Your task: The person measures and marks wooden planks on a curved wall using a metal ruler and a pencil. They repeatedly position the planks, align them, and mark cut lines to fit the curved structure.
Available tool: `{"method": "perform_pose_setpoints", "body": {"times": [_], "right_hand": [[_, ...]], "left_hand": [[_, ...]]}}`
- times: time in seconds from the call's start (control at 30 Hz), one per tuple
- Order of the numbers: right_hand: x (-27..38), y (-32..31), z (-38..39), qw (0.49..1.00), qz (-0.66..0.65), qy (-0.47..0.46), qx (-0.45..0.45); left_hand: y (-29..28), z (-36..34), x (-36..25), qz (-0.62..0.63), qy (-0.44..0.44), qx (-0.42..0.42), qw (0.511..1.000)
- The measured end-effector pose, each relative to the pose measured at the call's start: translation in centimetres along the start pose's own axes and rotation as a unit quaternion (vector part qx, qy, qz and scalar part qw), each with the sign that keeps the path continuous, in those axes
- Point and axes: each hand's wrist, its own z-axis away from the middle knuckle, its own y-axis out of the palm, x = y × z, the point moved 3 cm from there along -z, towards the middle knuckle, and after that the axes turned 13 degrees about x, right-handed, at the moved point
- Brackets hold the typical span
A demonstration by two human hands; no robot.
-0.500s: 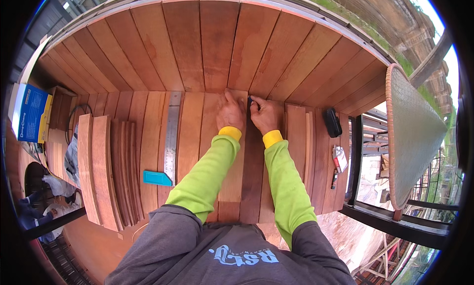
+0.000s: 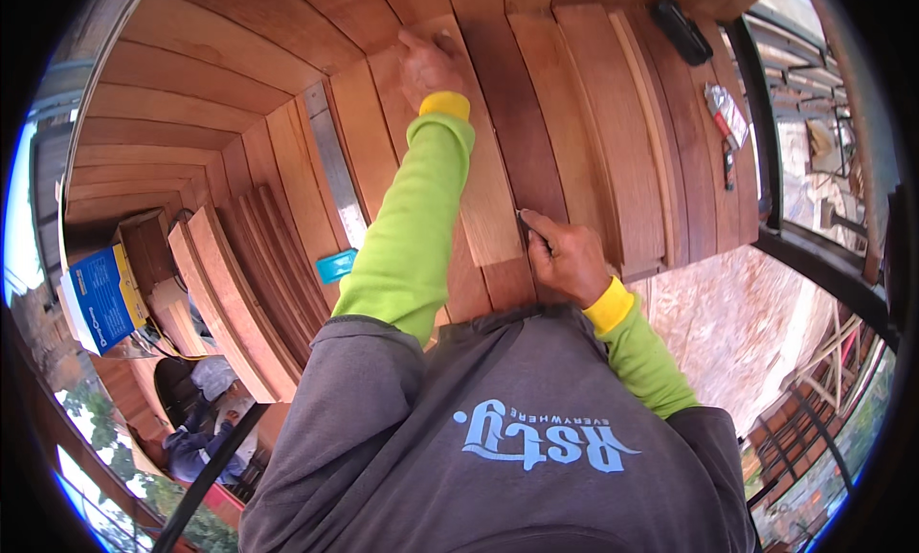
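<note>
My left hand (image 2: 431, 67), in a yellow cuff and green sleeve, rests with fingers apart and slightly bent on a reddish wooden plank (image 2: 483, 199) near where it meets the upright planked side. My right hand (image 2: 565, 258) is closer to my body, closed in a pinch on a small dark thing too hidden to name, at the seam beside a darker plank (image 2: 541, 156). Left of my arm lie a steel square (image 2: 333, 160) with a turquoise handle (image 2: 335, 265) and stacked boards (image 2: 230, 294).
A blue and yellow box (image 2: 100, 294) stands at left, above a person in blue clothing (image 2: 201, 452). A black case (image 2: 680, 31) and a silver-and-red packet (image 2: 726, 117) lie at upper right. Dark metal framing (image 2: 814, 266) borders the right side.
My right hand has slid along the seam toward my body, still pinched. My left hand stays at the far end of the plank. The view has tilted and shifted.
</note>
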Motion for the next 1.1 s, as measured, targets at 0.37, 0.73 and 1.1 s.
{"method": "perform_pose_setpoints", "body": {"times": [0.37,0.73,1.1], "right_hand": [[-0.9,1.9,0.1,0.996,-0.019,-0.012,-0.088],[-0.6,2.4,-0.4,0.998,0.055,0.022,-0.027],[-0.2,0.9,7.7,0.996,-0.022,0.061,-0.057]], "left_hand": [[-0.1,-0.2,-1.3,-0.006,0.076,-0.007,0.997],[2.0,-2.6,1.1,-0.02,0.08,-0.104,0.991],[1.2,-2.6,0.5,-0.031,0.049,-0.021,0.998]]}}
